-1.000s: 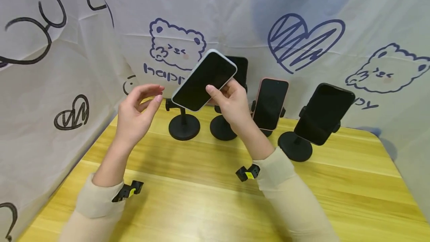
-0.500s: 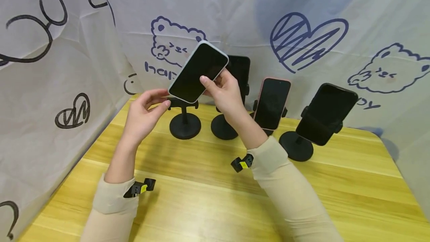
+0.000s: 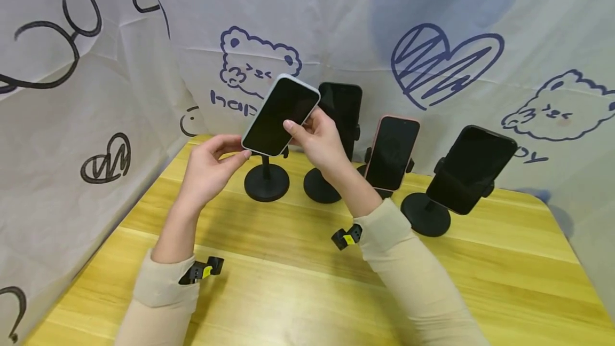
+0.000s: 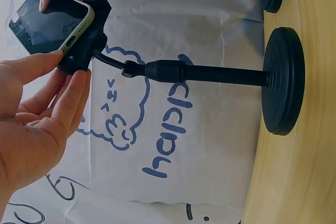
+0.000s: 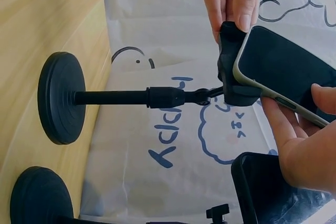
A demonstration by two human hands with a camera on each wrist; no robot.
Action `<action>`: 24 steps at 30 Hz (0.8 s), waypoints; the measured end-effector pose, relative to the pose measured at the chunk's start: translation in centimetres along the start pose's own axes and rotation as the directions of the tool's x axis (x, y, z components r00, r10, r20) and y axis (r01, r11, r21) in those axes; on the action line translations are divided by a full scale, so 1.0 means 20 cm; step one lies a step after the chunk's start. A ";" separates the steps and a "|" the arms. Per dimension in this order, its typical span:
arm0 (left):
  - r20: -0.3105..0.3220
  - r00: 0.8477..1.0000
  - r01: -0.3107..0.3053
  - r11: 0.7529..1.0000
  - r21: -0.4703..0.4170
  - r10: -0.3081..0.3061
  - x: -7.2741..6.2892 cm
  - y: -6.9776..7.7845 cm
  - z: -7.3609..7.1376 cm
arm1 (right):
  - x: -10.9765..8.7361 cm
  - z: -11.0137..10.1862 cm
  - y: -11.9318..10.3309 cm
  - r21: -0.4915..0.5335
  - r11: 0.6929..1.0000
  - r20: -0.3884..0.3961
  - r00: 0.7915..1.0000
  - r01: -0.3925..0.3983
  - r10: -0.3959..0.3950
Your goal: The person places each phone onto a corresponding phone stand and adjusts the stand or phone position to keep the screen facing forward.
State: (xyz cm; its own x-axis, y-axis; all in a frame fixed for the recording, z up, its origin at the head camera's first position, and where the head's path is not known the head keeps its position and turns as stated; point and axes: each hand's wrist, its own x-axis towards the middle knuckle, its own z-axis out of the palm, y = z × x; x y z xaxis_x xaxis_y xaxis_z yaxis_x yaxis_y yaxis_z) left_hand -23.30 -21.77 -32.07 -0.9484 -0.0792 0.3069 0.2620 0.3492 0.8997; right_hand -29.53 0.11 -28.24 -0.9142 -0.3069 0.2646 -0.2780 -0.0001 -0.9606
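My right hand [image 3: 324,146] holds a smartphone [image 3: 278,116] in a pale case, thumb across its dark screen and fingers behind. Tilted, the phone meets the clamp [image 5: 227,69] of a black phone stand [image 3: 266,185], its lower end against the jaws in the right wrist view. With my left hand [image 3: 206,172] I pinch the clamp's left end. In the left wrist view that thumb [image 4: 44,64] lies at the phone's lower corner while the fingers reach behind the clamp. The stand's round base [image 4: 283,81] rests on the table.
To the right stand more black stands bearing phones: a dark phone [image 3: 343,111] close behind my right hand, a pink-edged phone [image 3: 391,154], and a tilted black phone [image 3: 471,170]. A white cloth [image 3: 346,25] with drawings hangs behind the wooden table [image 3: 269,292].
The phone has moved left and now sits over the stand's clamp. My left hand has moved right from beside the stand and taken hold of the clamp's end.
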 end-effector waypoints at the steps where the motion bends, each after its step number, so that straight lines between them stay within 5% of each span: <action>1: 0.000 1.000 0.000 1.000 0.002 0.000 0.00 0.00 0.00 | 0.00 0.00 0.00 0.004 1.000 0.008 1.000 0.001 -0.001; 18: 0.002 1.000 -0.021 1.000 0.012 0.021 0.00 -0.02 0.01 | 0.00 0.00 0.05 -0.109 0.992 0.052 0.997 0.067 -0.061; 24: 0.040 0.999 -0.013 0.995 0.102 0.009 0.02 -0.01 0.00 | 0.00 -0.02 0.05 -0.153 0.981 0.083 0.991 0.121 -0.109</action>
State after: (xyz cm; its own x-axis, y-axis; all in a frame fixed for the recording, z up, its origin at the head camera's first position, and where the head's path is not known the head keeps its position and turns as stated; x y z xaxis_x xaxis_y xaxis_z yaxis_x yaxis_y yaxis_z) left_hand -23.74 -21.95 -32.09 -0.9524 -0.0384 0.3023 0.2548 0.4435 0.8593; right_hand -29.88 0.40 -29.19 -0.8507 -0.3831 0.3600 -0.4283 0.1080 -0.8972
